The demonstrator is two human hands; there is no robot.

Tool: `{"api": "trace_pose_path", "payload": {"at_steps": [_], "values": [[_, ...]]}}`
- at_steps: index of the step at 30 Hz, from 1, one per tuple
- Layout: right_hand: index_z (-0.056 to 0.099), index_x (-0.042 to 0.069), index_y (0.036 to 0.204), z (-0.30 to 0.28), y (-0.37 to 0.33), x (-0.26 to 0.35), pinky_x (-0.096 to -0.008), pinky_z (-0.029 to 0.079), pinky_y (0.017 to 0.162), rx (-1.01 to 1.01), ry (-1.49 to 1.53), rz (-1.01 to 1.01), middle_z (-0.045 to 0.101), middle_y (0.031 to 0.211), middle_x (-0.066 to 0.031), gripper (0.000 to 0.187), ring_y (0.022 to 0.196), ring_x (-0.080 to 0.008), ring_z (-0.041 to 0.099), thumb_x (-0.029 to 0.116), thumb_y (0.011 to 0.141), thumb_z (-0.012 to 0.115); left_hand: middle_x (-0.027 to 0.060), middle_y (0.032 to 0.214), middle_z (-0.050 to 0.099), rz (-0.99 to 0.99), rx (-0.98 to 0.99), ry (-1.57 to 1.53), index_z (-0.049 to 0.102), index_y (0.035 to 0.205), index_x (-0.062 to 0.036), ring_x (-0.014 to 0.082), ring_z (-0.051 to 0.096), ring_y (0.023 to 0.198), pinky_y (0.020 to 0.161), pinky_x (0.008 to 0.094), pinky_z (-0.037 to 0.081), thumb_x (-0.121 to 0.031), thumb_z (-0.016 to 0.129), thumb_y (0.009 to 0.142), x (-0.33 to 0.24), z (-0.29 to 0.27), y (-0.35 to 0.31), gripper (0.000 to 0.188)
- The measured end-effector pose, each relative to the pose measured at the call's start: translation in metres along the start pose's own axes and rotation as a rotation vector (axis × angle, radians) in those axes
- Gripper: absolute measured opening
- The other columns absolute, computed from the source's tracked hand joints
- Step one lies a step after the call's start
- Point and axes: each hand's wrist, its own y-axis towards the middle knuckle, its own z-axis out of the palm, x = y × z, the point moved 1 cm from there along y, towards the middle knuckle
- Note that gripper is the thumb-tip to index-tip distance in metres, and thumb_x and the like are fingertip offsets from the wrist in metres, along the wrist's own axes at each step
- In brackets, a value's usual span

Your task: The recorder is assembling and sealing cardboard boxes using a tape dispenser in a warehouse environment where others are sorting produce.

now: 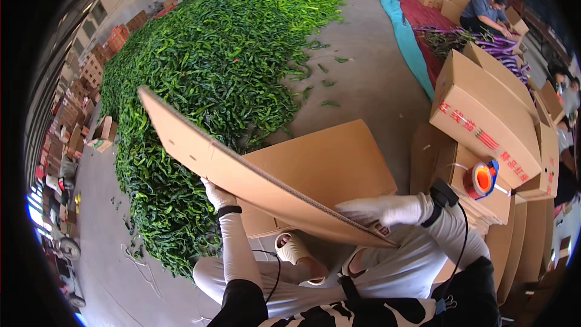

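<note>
A flattened cardboard box [242,172] tilts in front of me, running from upper left down to lower right. My left hand [219,196], in a white glove, is closed on its near edge. My right hand [387,209], also gloved and slightly blurred, lies along the corrugated edge at the right end, its fingers stretched out toward the left. Behind the flattened box, another cardboard box [321,160] rests on the floor, partly hidden by it. My feet in pale slippers [296,248] are just below.
A large heap of green peppers [206,66] spreads on the floor ahead and left. At right stand cardboard boxes [484,115] and a tape dispenser [480,180] with orange tape on stacked flat cardboard. Farther off, a co-worker [487,15] sits by purple eggplants [502,54].
</note>
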Motion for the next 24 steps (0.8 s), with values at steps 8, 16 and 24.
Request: {"api": "trace_pose_path", "payload": {"at_steps": [8,16,24], "values": [[0.038,0.007,0.149,-0.009,-0.018,-0.043,-0.0419,0.052,0.093,-0.730,-0.656,0.332,0.063,0.120,-0.0292,0.081,0.108,-0.0422,0.064,0.031,0.080,0.075,0.0102,0.115,0.069,0.076,-0.098,0.053,0.065,0.117,-0.0024,0.0233,0.066,0.102,0.092,0.0385,0.053,-0.046,0.057,0.100,-0.003,0.048,0.013,0.047],[0.062,0.007,0.098,0.005,-0.001,0.045,-0.0463,0.053,0.061,-0.596,-1.523,0.239,0.068,0.076,-0.0127,0.024,0.071,-0.0352,0.068,0.029,0.088,0.065,0.0101,0.167,0.000,-0.085,-0.065,0.178,0.006,0.160,-0.0290,0.0433,0.012,0.149,0.108,0.0694,0.024,-0.070,0.056,0.087,-0.041,0.134,-0.016,0.097],[0.053,0.006,0.136,-0.018,0.018,0.028,-0.0443,0.051,0.090,-0.326,-1.172,0.293,0.066,0.109,-0.0234,0.053,0.103,-0.0389,0.063,0.034,0.091,0.063,0.0139,0.163,0.020,0.096,0.025,0.450,-0.005,0.160,-0.0293,0.0300,0.037,0.137,0.095,0.0499,0.048,-0.015,0.072,0.088,-0.035,0.131,0.003,0.106]]}}
